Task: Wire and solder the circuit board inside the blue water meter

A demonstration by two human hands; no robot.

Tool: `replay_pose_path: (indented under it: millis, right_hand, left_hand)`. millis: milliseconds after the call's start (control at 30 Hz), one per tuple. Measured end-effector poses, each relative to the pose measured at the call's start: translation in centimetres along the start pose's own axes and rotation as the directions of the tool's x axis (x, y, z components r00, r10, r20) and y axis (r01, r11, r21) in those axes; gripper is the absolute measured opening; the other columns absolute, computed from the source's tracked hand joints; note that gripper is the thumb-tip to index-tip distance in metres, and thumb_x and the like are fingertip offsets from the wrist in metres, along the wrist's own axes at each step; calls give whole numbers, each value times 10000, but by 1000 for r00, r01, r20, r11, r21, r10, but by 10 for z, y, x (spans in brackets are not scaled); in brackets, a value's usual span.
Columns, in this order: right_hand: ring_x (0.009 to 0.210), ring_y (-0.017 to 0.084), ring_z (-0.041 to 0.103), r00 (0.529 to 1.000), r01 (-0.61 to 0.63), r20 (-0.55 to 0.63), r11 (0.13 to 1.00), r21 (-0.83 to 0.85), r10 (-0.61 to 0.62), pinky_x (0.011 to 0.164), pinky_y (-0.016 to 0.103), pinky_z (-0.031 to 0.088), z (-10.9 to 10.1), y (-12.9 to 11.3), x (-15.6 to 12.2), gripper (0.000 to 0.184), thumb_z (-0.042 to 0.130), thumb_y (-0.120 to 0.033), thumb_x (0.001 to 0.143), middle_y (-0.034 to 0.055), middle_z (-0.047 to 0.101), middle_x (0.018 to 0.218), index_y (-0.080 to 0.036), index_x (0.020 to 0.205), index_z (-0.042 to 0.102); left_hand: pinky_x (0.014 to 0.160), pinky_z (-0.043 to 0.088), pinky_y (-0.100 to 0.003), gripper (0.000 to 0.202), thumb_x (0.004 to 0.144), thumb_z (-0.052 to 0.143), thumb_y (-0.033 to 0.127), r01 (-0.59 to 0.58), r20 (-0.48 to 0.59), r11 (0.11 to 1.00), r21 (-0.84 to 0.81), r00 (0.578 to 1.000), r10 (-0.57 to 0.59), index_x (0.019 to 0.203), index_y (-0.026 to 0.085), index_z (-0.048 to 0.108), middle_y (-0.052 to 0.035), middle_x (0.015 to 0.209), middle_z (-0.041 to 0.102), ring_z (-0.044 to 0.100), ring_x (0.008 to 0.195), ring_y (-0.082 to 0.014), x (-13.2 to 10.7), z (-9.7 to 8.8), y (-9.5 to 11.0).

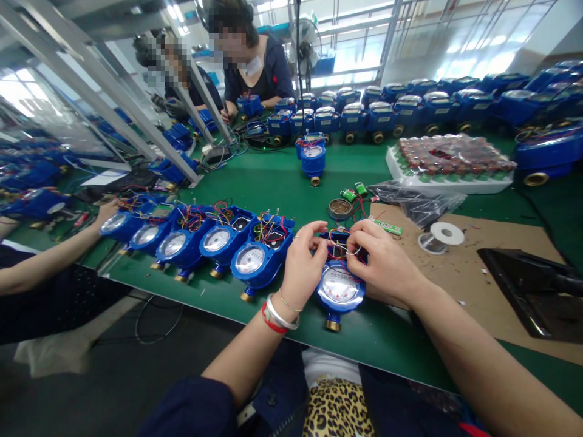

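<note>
In front of me a blue water meter (pixel 340 291) lies on the bench, its round clear dial toward me and brass end nearest my body. Its upper box is uncovered, with thin coloured wires (pixel 337 246) inside. My left hand (pixel 304 262) is at the box's left side, thumb and fingers pinched on a wire; the tips are partly hidden. From the right, my right hand (pixel 380 255) pinches a thin white wire over the box. A green battery (pixel 388 227) lies just beyond that hand. Left of my hands is another uncovered meter (pixel 262 255) with tangled wires.
Several uncovered meters (pixel 173 246) stand in a row leftward, where a co-worker's arm (pixel 54 255) reaches in. A solder spool (pixel 441 237), a round tin (pixel 340 209) and a black stand (pixel 528 291) are rightward. A battery tray (pixel 450 164) sits behind; two people work across the bench.
</note>
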State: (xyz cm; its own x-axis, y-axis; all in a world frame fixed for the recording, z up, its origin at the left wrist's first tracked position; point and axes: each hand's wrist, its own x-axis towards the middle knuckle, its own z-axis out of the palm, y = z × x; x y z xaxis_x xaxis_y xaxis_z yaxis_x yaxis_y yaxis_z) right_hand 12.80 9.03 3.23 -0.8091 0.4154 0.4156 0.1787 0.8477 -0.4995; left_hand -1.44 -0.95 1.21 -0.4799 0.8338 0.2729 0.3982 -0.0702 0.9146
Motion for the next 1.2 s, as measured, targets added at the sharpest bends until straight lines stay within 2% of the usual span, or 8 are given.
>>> replay_pose_path:
  millis: [167, 367, 567, 667, 800, 967, 1100, 1200]
  right_hand:
    - [921, 209, 520, 995, -38, -90, 994, 104, 48, 803, 338, 416, -3, 2, -1, 137, 530, -76, 799, 53, 526, 934, -202, 777, 483]
    - [876, 194, 520, 996, -54, -68, 990, 131, 64, 782, 324, 410, -4, 6, -1, 137, 543, -73, 807, 40, 534, 916, -198, 791, 488]
    - [776, 170, 506, 995, -91, -38, 987, 133, 97, 715, 302, 394, -5, 6, -1, 105, 550, -109, 845, 8, 525, 836, -198, 809, 506]
    - [743, 159, 495, 995, -85, -43, 987, 136, 92, 678, 291, 380, -5, 5, 0, 93, 554, -115, 852, -4, 515, 803, -195, 819, 519]
    - [749, 157, 498, 995, -75, -59, 989, 131, 83, 680, 288, 380, -5, 6, 0, 97, 559, -99, 843, -6, 519, 797, -190, 823, 531]
    - [769, 163, 526, 993, -92, -56, 985, 146, 101, 709, 301, 404, -6, 6, 0, 74, 567, -132, 862, 0, 555, 823, -190, 825, 540]
    - [819, 171, 565, 991, -115, -51, 978, 174, 126, 737, 303, 449, -12, 8, 0, 72, 587, -156, 869, 15, 604, 898, -195, 928, 580]
    - [989, 193, 577, 992, -88, -79, 981, 173, 102, 879, 329, 460, -19, 8, -3, 200, 597, -145, 866, 47, 624, 1060, -194, 1059, 582]
  left_hand:
    - [905, 516, -321, 324, 894, 442, 81, -118, 48, 990, 81, 992, 114, 1125, 231, 613, -68, 1170, 557, 629, 952, -151, -2, -2, 3]
    - [954, 510, -373, 262, 886, 468, 74, -187, 38, 970, 154, 982, 183, 1036, 200, 642, -81, 1158, 562, 577, 1093, -195, -1, -1, 2]
    - [1066, 410, -413, 218, 885, 535, 121, -337, 37, 873, 353, 937, 347, 1078, 174, 619, -97, 1314, 501, 469, 1233, -211, -2, 1, 10]
    - [1083, 372, -429, 179, 881, 558, 145, -410, 87, 814, 411, 907, 413, 1044, 176, 624, -69, 1260, 567, 453, 1226, -220, -1, 3, 17]
    - [991, 414, -402, 126, 878, 558, 132, -387, 161, 817, 428, 922, 352, 982, 172, 617, -37, 1043, 660, 525, 1038, -202, 2, 9, 20]
    - [887, 436, -376, 82, 858, 595, 136, -276, 107, 867, 414, 961, 255, 920, 181, 627, -34, 917, 658, 527, 964, -211, 3, 17, 18]
    - [845, 444, -346, 79, 854, 609, 135, -198, 67, 939, 280, 980, 187, 873, 193, 659, -23, 881, 669, 555, 914, -193, 3, 16, 15]
    - [858, 452, -337, 81, 847, 625, 146, -135, 67, 981, 140, 990, 127, 856, 201, 683, -19, 888, 693, 579, 918, -185, 1, 11, 13]
